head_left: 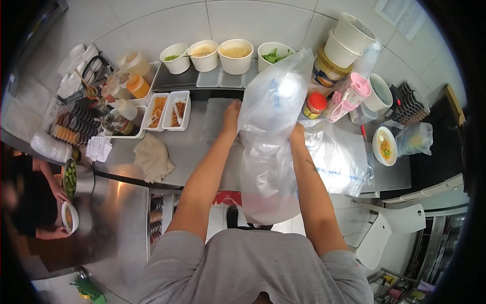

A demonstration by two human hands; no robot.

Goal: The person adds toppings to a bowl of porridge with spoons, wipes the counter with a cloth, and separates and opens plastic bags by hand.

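Observation:
A large translucent plastic bag (268,147) hangs upright in front of me, its upper part reaching over the counter and its lower end near my chest. My left hand (232,117) is at the bag's left edge, its fingers partly hidden. At the right edge, my right hand (297,133) is against the bag, with the fingers mostly behind the plastic. Right of it, a pile of clear plastic bags (336,159) lies on the steel counter (191,152).
White bowls (235,57) line the back shelf. Two trays (177,111), bottles (136,86) and a cloth (153,158) are left. A red-lidded jar (315,105), pink tumbler (349,96) and soup bowl (385,146) are right. A co-worker's hands (62,232) hold a bowl far left.

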